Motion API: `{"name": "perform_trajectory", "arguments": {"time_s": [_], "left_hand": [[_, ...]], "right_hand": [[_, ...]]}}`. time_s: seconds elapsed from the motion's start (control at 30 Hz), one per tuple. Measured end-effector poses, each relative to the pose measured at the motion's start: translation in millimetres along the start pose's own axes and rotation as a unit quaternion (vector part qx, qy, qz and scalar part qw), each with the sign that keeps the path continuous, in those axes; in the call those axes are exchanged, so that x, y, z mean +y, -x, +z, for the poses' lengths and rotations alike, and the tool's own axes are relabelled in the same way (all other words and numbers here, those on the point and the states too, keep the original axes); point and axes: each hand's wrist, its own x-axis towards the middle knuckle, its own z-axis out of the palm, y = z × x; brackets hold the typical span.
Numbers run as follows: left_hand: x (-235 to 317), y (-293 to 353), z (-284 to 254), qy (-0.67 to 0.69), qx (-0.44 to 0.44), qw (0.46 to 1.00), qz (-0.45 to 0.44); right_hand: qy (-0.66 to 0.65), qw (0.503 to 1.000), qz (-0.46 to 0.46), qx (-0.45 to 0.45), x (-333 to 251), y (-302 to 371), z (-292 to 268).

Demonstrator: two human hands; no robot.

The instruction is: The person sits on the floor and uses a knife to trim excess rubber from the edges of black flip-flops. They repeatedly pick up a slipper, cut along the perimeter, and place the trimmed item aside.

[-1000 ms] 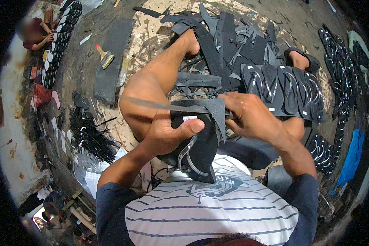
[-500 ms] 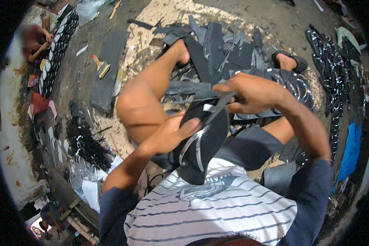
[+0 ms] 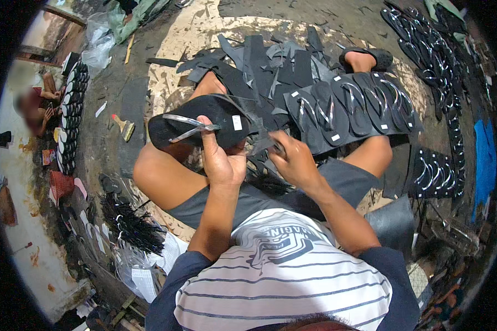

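Observation:
My left hand (image 3: 224,163) is closed on a black flip-flop (image 3: 218,113) with a shiny silver strap and a small white label. Its thumb presses by the strap, while the other fingers are mostly hidden under the sole. Close to the label end, my right hand (image 3: 297,163) is closed round a dark flat strip (image 3: 263,144); whether this is a blade or a rubber offcut I cannot tell. A thin dark edging stands off the sole beside the label. Several finished-looking flip-flops (image 3: 354,105) lie in a row on a black sheet to the right.
Black rubber scraps (image 3: 270,60) are heaped ahead between my feet. A paintbrush (image 3: 125,128) lies on the left. More silver-strapped flip-flops (image 3: 425,60) are piled at the far right, near a blue cloth (image 3: 484,160). Another person (image 3: 44,107) sits at the far left beside stacked sandals (image 3: 72,121).
The flip-flop has moved left and away from my lap and turned sideways, carried by my left hand. My right hand has come down nearer my body. The view has shifted.

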Motion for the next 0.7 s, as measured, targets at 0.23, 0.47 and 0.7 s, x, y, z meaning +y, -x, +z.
{"name": "perform_trajectory", "arguments": {"time_s": [0.23, 0.47, 0.7], "left_hand": [[-2.3, 9.9, -46.0, -0.084, -0.043, 0.994, -0.051], [-12.6, 17.6, -66.0, -0.09, -0.026, 0.995, 0.015], [-19.3, 26.7, -107.0, -0.135, 0.044, 0.99, 0.011]], "right_hand": [[0.096, 0.994, -0.008, -0.057, 26.4, 9.0, 2.2], [0.077, 0.986, -0.063, -0.131, -21.4, -45.3, -5.3], [-0.043, 0.985, -0.088, -0.143, -33.9, -95.3, 35.5]]}}
